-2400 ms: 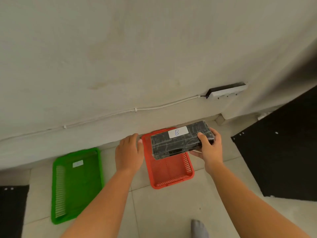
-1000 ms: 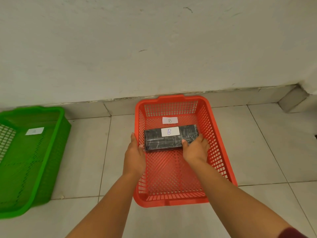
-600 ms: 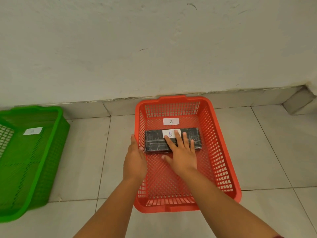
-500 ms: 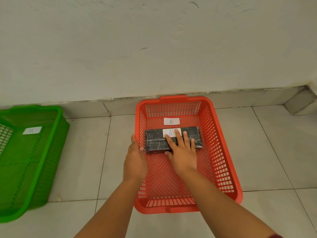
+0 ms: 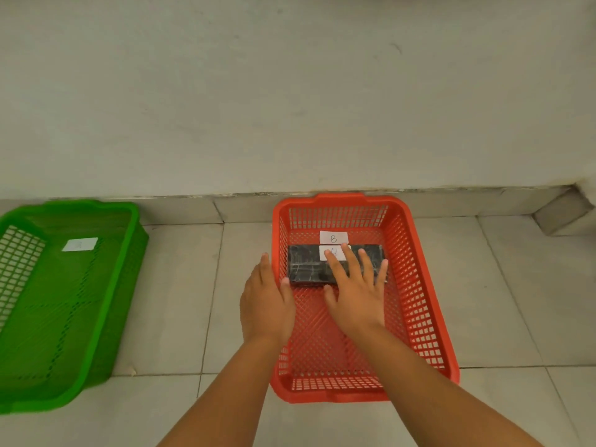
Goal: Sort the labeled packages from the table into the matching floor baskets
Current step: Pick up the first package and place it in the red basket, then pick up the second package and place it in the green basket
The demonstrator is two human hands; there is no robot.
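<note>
A black wrapped package (image 5: pixel 306 265) with a white "B" label lies flat on the floor of the red basket (image 5: pixel 429 311), near its far end. A second white "B" label (image 5: pixel 333 237) is stuck to the basket floor just behind it. My right hand (image 5: pixel 356 290) hovers over the package's right half with fingers spread, holding nothing. My left hand (image 5: pixel 266 301) is at the basket's left rim, fingers extended, thumb just inside the basket.
A green basket (image 5: pixel 125 285) with a white label (image 5: pixel 80 244) inside stands to the left on the tiled floor. A plain wall with a tiled skirting runs just behind both baskets.
The package was set down in the red basket and my right hand let go of it, flattening over it. My left hand stayed at the rim.
</note>
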